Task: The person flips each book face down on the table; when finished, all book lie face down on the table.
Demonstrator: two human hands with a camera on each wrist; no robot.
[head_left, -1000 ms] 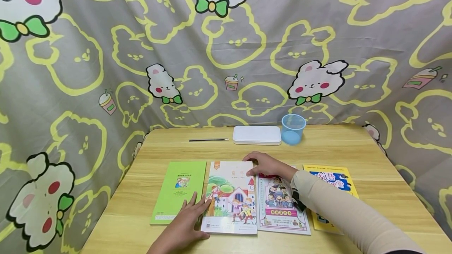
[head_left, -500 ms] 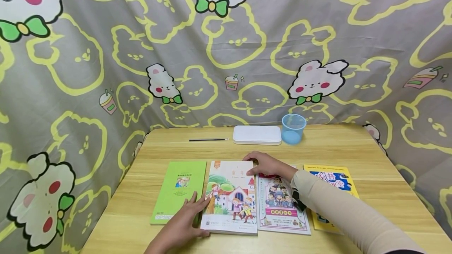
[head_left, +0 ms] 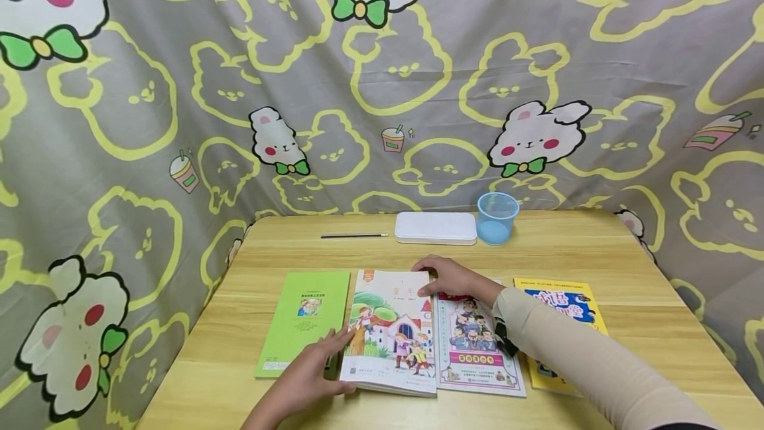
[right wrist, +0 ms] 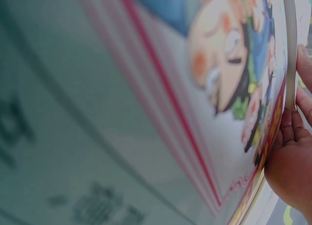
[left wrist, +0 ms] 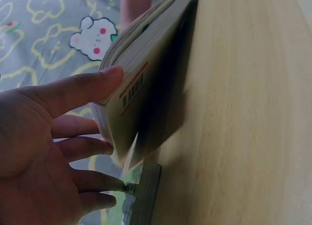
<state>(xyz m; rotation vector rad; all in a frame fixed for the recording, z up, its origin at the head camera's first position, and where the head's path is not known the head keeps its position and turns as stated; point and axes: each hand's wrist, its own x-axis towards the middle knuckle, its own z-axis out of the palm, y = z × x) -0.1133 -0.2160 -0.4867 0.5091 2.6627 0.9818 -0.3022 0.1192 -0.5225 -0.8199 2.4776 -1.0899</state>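
From the head view, a gray rabbit-print curtain point(head_left: 430, 101) backs the wooden table point(head_left: 633, 264); the white book point(head_left: 388, 324) sits between the green book point(head_left: 301, 330) and pink-bordered book point(head_left: 477, 357), right hand point(head_left: 450, 281) curled round its top right corner. Left wrist view: the half-spread left hand point(left wrist: 53, 147) pinches the white book, tilted off the table. Right wrist view: fingers at a book's edge.

Count four books point(head_left: 307, 304) point(head_left: 388, 330) point(head_left: 477, 357) point(head_left: 561, 298) on one bench point(head_left: 358, 257). Add one pencil point(head_left: 355, 236), one white case point(head_left: 436, 228), one blue cup point(head_left: 497, 221). Tally also two hands point(head_left: 313, 370) point(head_left: 451, 279), one beige sleeve point(head_left: 591, 363).
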